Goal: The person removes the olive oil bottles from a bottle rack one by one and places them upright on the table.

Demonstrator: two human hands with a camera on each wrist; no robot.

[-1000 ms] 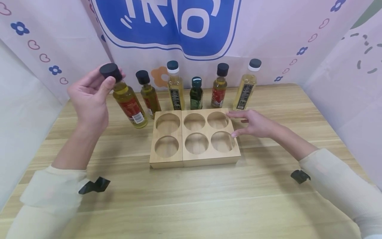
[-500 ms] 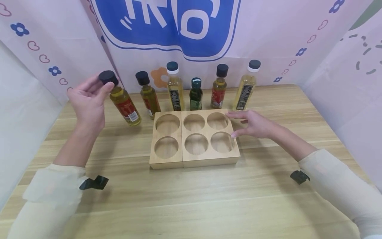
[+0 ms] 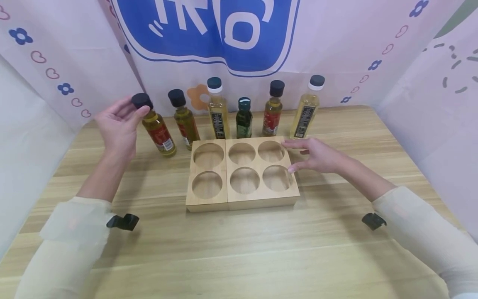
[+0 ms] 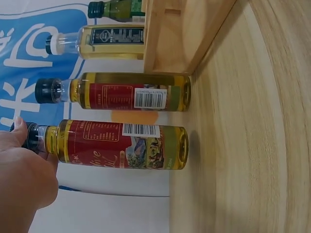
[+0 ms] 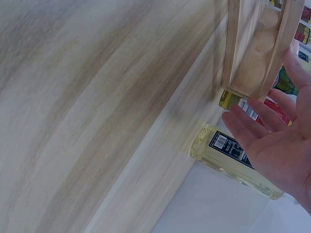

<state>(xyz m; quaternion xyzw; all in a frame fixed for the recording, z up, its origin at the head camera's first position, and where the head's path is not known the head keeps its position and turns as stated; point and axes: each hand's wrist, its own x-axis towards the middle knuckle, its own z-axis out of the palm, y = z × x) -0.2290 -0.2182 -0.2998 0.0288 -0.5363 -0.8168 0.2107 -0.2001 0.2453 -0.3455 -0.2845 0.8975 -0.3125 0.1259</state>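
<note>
Fingertips and thumb of the left hand (image 3: 118,126) pinch the black cap of the red-labelled oil bottle (image 3: 158,132), a light grip at the very top; that bottle leans toward the wooden rack (image 3: 228,197), its base on the desk (image 3: 239,249) just left of the rack's far-left corner. The left forearm rises steeply from the desk, wrist bent, palm turned toward the rack. In the left wrist view the thumb lies along the cap, though how far the fingers wrap behind it is hard to tell.

At the rack's right edge the right hand (image 3: 317,155) lies relaxed, fingers straight and spread, holding nothing; its fingertips are at the rim beside the two right-hand holes, whether touching I cannot tell.

Behind the rack five more bottles stand in a row against the backdrop, with the green bottle (image 3: 244,118) at the middle. All six round holes of the rack are unfilled. Left, right and near side of the rack show bare desk.
</note>
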